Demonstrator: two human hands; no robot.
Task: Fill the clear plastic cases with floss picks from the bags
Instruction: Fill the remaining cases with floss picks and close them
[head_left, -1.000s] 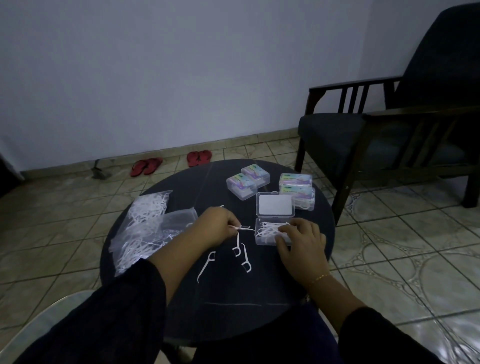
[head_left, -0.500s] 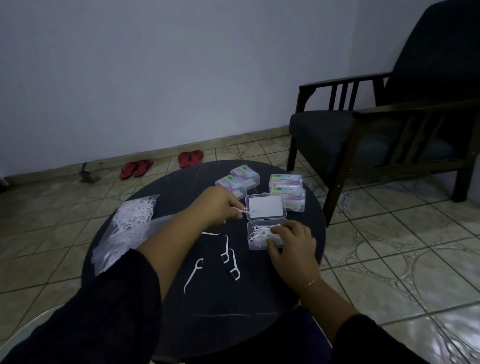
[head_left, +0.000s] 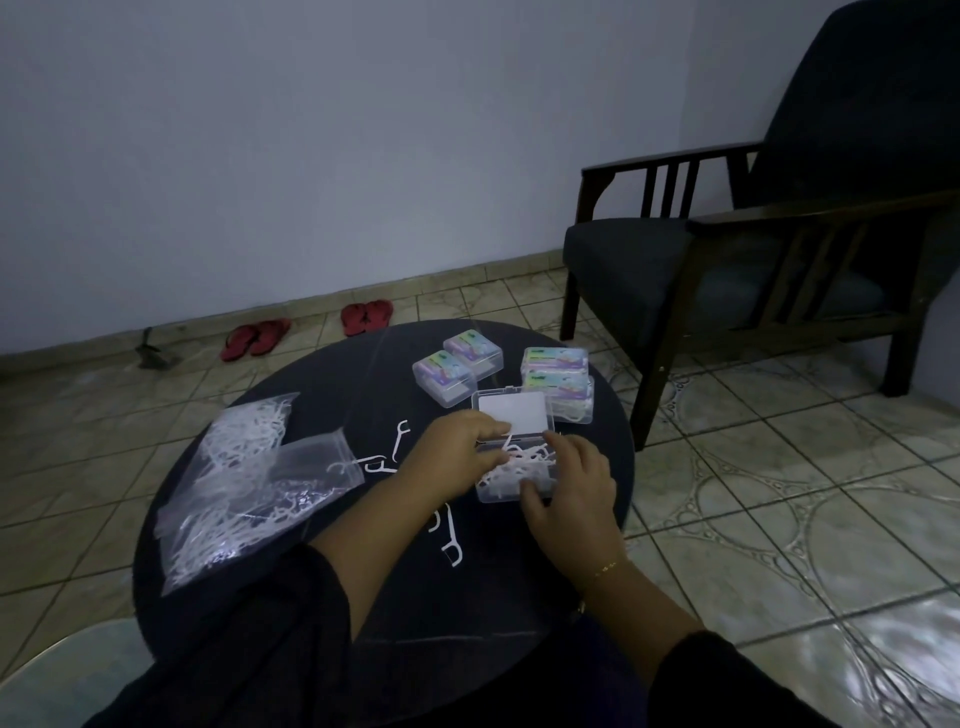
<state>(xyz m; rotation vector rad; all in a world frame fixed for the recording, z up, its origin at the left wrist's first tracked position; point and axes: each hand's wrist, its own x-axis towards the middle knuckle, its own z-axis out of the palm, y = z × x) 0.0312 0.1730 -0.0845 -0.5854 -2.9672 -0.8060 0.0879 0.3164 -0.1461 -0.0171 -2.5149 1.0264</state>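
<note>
Reaching in from the lower part of the frame, your two hands meet at the open clear case (head_left: 514, 470) in the middle of the round dark tabletop (head_left: 322, 364). Your left hand (head_left: 457, 454) has its fingertips curled over the case's left edge, hiding whether it pinches a floss pick. Your right hand (head_left: 569, 486) cups the case's right and near sides, covering that corner; the grip looks light and loose. White floss picks inside the case (head_left: 519, 462) form a tangle in the dim light, and single ones are hard to separate. The lid (head_left: 511, 410) stands open just above the hands. A few loose picks (head_left: 397, 441) lie left of the case, and more (head_left: 449, 540) show between your forearms, partly hidden. The bags of picks (head_left: 244, 483) sprawl at centre left. Four closed cases (head_left: 504, 366) sit at the tabletop's far side, their labels unreadable. Dark sleeves are cut off at the bottom edge.
</note>
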